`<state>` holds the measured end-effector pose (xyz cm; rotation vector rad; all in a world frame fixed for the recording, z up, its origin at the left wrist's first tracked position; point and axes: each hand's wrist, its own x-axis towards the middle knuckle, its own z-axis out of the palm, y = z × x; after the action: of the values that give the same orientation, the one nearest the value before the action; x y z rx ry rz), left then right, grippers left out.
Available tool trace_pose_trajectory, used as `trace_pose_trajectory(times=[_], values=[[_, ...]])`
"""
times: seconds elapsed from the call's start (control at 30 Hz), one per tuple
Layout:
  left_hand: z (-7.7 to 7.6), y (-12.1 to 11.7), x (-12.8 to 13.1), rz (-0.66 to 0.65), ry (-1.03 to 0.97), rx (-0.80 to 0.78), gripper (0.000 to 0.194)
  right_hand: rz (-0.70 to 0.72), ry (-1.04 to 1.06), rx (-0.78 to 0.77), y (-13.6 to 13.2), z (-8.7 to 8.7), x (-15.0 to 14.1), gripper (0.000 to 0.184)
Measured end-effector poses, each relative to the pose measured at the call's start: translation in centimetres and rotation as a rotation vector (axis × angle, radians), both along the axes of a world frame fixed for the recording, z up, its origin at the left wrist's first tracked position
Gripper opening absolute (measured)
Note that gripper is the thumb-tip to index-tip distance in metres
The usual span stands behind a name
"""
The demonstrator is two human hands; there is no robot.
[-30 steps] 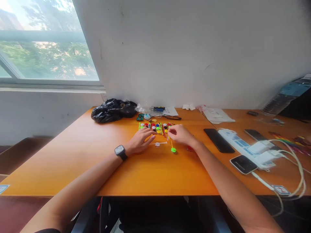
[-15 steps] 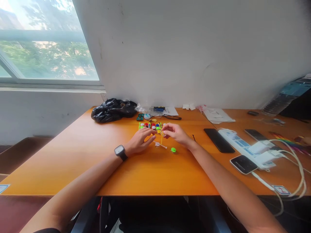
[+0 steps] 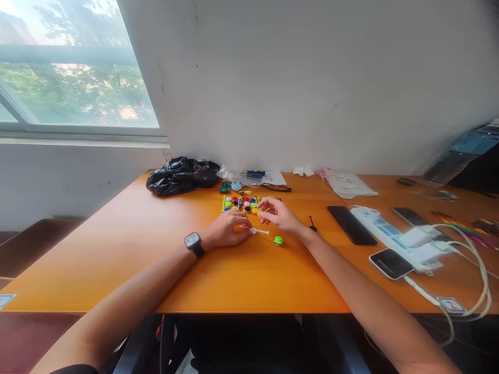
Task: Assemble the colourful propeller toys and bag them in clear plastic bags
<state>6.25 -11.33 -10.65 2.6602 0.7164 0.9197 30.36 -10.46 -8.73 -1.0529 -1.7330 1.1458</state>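
Note:
My left hand [image 3: 231, 228] rests low over the table, its fingers curled and closed on a white plastic piece [image 3: 254, 230] with a round middle and a thin stick. My right hand [image 3: 281, 215] is raised slightly, thumb and fingertips pinched on a slim yellow stick [image 3: 265, 211]. Just below it on the wood stands a small round green-topped piece [image 3: 278, 240]. Behind both hands lie rows of small round coloured pieces [image 3: 235, 201] with thin sticks among them, partly hidden by my fingers. A black round piece with a stick [image 3: 313, 224] lies beside my right wrist.
A black plastic bag [image 3: 182, 176] sits at the back left. Right of my arm are a black phone [image 3: 351, 225], a white power strip [image 3: 390, 236] with cables, and another phone [image 3: 391, 264]. Papers [image 3: 349, 185] lie near the wall.
My left hand has lowered and its fingers have curled onto the white piece, which has turned slightly. The yellow stick, upright before, is now raised and tilted in my right hand.

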Motion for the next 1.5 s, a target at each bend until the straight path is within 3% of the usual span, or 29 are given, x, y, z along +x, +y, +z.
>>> trace_pose_trajectory(times=[0.23, 0.4, 0.6, 0.73, 1.0, 1.5], values=[[-0.3, 0.7, -0.8, 0.041, 0.013, 0.008, 0.015, 0.010, -0.021, 0.027, 0.0, -0.5, -0.4, 0.023], [0.0, 0.8, -1.2, 0.155, -0.096, 0.025, 0.026, 0.025, 0.018, -0.014, -0.5, -0.5, -1.0, 0.025], [0.2, 0.3, -1.0, 0.073, -0.044, -0.062, 0.023, 0.006, -0.059, 0.089, -0.6, -1.5, -1.6, 0.022], [0.2, 0.5, -1.0, 0.056, 0.002, -0.087, 0.031, -0.007, -0.139, 0.165, -0.4, -2.3, -1.9, 0.021], [0.2, 0.7, -1.2, 0.043, 0.036, -0.118, 0.023, 0.031, -0.157, 0.117, -0.4, -3.0, -2.3, 0.020], [-0.2, 1.6, -1.7, 0.091, 0.090, -0.146, 0.021, 0.202, -0.335, 0.100, 0.1, -0.9, 0.3, 0.027]])
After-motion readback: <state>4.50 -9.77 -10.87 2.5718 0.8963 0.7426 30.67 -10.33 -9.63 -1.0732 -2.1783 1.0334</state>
